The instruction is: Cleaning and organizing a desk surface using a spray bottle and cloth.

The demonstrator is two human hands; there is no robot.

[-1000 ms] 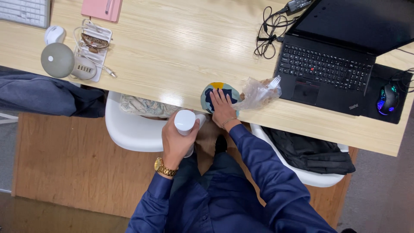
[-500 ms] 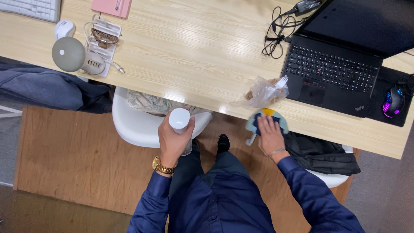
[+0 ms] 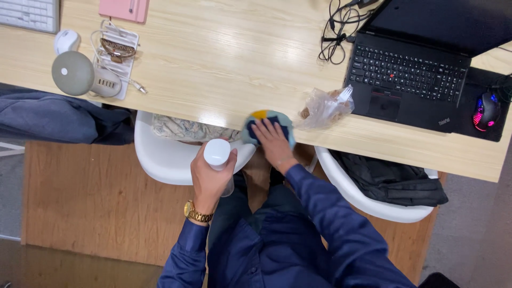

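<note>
My right hand (image 3: 272, 144) presses flat on a round cloth (image 3: 266, 118) patterned in blue, yellow and dark navy, at the near edge of the light wooden desk (image 3: 224, 64). My left hand (image 3: 210, 176) holds a white-capped bottle (image 3: 217, 153) upright below the desk edge, over a white chair (image 3: 165, 160). A gold watch sits on my left wrist. Both sleeves are dark blue.
A crumpled clear plastic bag (image 3: 324, 108) with a white fork lies right of the cloth. A black laptop (image 3: 421, 58), cables (image 3: 333, 37) and a lit mouse (image 3: 484, 111) are at right. A grey round device (image 3: 72, 73), white mouse (image 3: 65, 40) and pink notebook (image 3: 124, 9) are at left. A second chair holds black fabric (image 3: 389, 181).
My right hand slid the cloth along the desk's near edge to the right, then back left to where it now rests. My left hand kept the bottle nearly still.
</note>
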